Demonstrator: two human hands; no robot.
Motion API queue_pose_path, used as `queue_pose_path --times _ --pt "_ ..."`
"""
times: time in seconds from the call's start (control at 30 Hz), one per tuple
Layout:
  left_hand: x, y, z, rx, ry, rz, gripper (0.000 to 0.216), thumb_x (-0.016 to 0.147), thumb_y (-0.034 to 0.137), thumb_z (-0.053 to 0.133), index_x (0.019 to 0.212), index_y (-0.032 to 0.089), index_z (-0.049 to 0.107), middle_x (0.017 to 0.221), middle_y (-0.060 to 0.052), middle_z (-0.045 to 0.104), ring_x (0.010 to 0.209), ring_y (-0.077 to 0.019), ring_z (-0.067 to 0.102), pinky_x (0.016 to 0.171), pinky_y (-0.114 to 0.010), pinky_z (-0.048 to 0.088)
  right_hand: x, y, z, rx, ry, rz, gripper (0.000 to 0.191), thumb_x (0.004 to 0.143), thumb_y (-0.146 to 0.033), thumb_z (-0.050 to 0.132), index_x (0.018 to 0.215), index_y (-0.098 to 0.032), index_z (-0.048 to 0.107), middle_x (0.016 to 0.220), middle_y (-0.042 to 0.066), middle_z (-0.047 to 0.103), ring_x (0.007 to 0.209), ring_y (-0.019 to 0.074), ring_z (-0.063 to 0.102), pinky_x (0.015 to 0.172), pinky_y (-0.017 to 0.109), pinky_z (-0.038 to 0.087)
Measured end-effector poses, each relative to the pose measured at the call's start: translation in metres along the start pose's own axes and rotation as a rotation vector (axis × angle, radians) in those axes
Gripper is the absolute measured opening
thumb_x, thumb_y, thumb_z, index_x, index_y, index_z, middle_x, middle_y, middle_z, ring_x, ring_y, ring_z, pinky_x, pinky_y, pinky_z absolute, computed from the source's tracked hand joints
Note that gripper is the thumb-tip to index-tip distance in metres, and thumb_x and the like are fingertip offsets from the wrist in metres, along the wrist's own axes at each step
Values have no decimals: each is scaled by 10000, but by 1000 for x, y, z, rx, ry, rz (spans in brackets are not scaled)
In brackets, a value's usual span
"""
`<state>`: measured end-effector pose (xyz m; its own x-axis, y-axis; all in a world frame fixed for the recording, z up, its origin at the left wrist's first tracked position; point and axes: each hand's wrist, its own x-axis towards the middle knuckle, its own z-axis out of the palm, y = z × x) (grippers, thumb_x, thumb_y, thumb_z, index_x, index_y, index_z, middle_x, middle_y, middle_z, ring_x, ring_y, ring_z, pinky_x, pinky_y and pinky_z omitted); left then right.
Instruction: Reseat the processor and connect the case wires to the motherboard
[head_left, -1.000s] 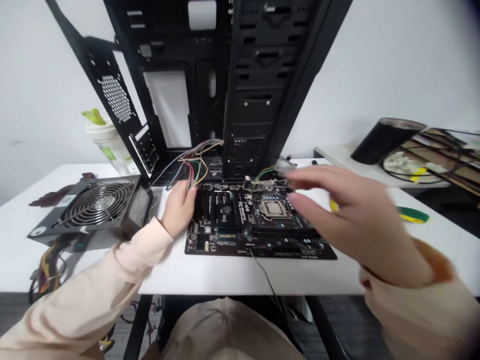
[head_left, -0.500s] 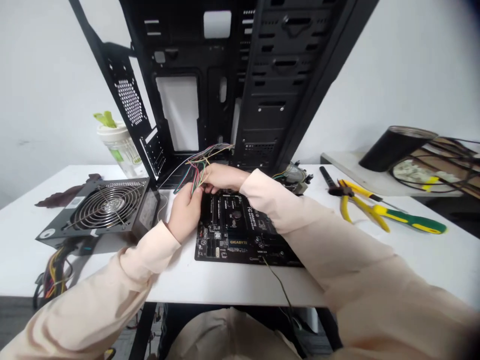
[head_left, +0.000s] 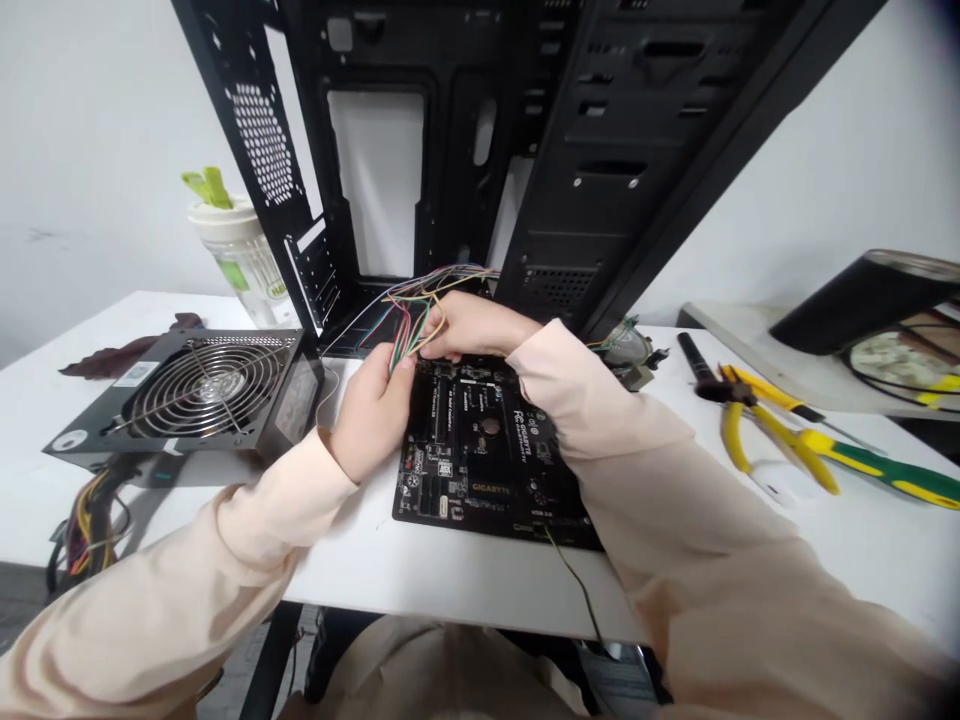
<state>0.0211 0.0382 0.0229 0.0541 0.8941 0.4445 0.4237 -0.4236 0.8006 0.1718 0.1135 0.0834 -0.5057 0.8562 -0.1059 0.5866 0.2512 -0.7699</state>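
Several thin coloured wires point(head_left: 405, 318), red, green, yellow and white among them, run out of the black computer case point(head_left: 457, 200). My left hand point(head_left: 373, 405) pinches the bundle between thumb and fingers, at the left edge of the motherboard. Close beside it, my right hand point(head_left: 480, 325) is closed at the same wires, its fingertips partly hidden. Under both hands the black Gigabyte motherboard point(head_left: 487, 465) lies flat on the white table. A thin dark wire point(head_left: 574, 575) trails from the board's front edge over the table edge.
To the left lies a power supply point(head_left: 187, 390) with its fan facing up and a cable bundle point(head_left: 90, 530). A lidded cup point(head_left: 240, 255) stands behind it. On the right are pliers point(head_left: 780, 425), a green-and-yellow screwdriver point(head_left: 885, 465) and a black cylinder point(head_left: 847, 300).
My view has shifted closer and lower, so the case and the tools look larger. Both hands stay on the wires, and the right fingers have moved slightly along them.
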Motion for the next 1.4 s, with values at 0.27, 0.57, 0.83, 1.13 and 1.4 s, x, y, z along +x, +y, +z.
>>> queue_pose_path --times 0.27,0.57,0.83,1.13,1.4 --pt "6 -6 0 73 20 17 186 899 318 424 815 188 529 816 -35 611 819 -200 561 777 -325 447 3 13 13 -131 81 -58 126 740 -34 620 765 -108 719 612 -3 641 581 87 576 604 212 468" --pt "7 -10 2 85 21 35 185 901 328 438 812 193 528 799 -22 610 852 -199 572 812 -327 455 10 33 22 -191 204 -144 138 717 -122 686 829 -102 764 744 35 723 698 111 594 669 228 407" --pt "6 -10 2 74 3 26 194 906 331 434 785 200 512 757 -11 585 803 -187 558 758 -315 461 9 33 25 -205 218 -145 158 710 -154 707 849 -117 772 764 29 737 740 125 620 705 230 414" --pt "5 -10 2 70 3 15 182 901 319 435 795 199 523 750 -4 577 784 -180 548 723 -298 451 8 29 27 -295 226 -151 150 697 -110 721 835 -89 775 766 55 737 755 132 643 677 215 411" --pt "5 -9 2 56 -10 -2 169 896 307 444 816 194 542 784 -9 600 819 -186 558 772 -306 453 7 29 26 -389 164 -281 128 778 -84 644 771 -127 764 820 57 742 832 150 649 771 239 429"
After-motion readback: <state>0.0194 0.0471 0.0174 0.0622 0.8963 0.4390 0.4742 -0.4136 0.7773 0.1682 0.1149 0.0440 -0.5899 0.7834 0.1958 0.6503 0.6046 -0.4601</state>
